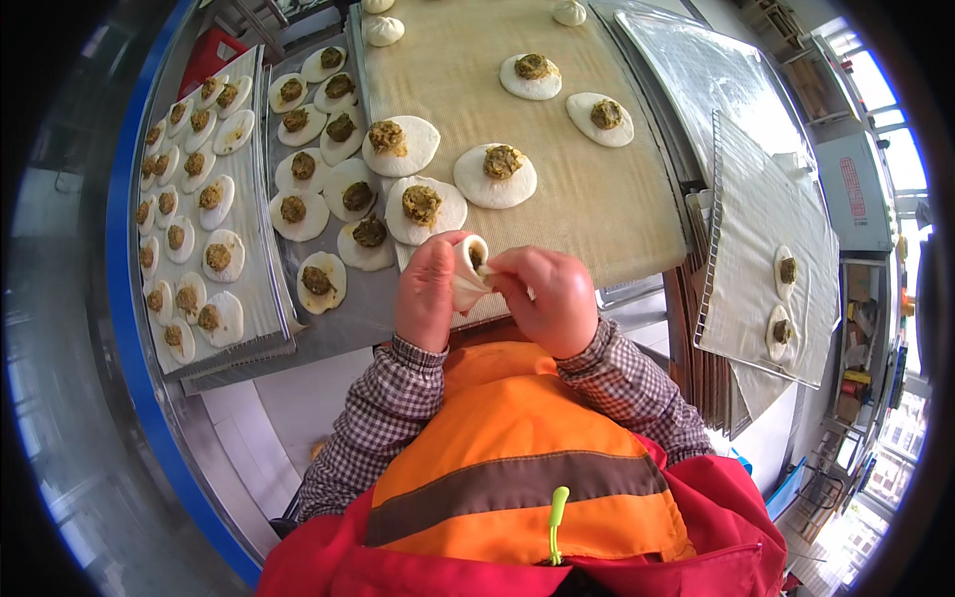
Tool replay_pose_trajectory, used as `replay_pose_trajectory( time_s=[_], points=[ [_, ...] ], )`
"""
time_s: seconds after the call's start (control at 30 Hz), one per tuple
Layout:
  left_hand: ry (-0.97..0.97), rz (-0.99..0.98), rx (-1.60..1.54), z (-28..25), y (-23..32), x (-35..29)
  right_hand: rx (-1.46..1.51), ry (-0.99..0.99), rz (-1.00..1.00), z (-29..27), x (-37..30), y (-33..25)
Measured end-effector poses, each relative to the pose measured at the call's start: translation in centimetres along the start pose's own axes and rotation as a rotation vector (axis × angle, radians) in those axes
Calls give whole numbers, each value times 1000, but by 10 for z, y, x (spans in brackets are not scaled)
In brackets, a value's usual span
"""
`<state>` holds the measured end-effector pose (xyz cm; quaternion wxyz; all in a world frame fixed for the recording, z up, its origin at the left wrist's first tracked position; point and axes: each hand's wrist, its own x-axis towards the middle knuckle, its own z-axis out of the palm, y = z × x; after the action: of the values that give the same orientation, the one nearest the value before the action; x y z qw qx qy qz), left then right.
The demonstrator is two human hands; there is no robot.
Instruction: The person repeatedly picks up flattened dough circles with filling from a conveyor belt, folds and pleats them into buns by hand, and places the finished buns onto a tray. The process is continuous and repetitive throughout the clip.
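Note:
Between my two hands, in front of my chest, is a half-closed stuffed bun [466,287] of white dough, its brown-green filling showing through the open top. My left hand [428,291] cups its left side. The fingers of my right hand [542,292] pinch the dough rim from the right. Just beyond my hands, flat dough rounds topped with filling lie on the cloth-lined tray: one dough round [438,204] right past my left hand, another dough round [507,189] a little to the right. Pleated buns [384,32] sit at the tray's far end.
To the left stands a tray [261,298] with several filled rounds, beside a metal surface [348,333] holding more. At the right, a wire rack [741,229] with a cloth carries two filled rounds [783,331]. Stacked trays [696,368] stand under the work surface's right edge.

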<state>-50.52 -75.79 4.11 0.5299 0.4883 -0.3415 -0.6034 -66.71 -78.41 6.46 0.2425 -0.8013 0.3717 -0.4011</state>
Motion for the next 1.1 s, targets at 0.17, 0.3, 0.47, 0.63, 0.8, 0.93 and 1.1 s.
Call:
replay_pose_trajectory(
  time_s=[0.17, 0.3, 0.47, 0.63, 0.8, 0.93, 1.1],
  points=[
    [11, -10, 43, -3, -5, 2, 284, -47, 393, -3, 1, -4],
    [-97, -139, 105, -10, 2, 4, 134, -70, 99, -5, 4, -4],
    [-248, -260, 137, -17, 9, 9, 449, -170, 508, -4, 1, -3],
    [-155, 193, 218, -8, 5, 2, 309, -99, 277, -5, 0, -5],
    [-305, -156, 108, -19, 16, 5, 242, -85, 231, -9, 0, -12],
    [-383, -116, 6, -20, 16, 4, 559, -146, 558, -10, -2, -15],
    [-258, 145, 440, -15, 15, 1, -31, -70, -154, -8, -1, -12]
  ],
)
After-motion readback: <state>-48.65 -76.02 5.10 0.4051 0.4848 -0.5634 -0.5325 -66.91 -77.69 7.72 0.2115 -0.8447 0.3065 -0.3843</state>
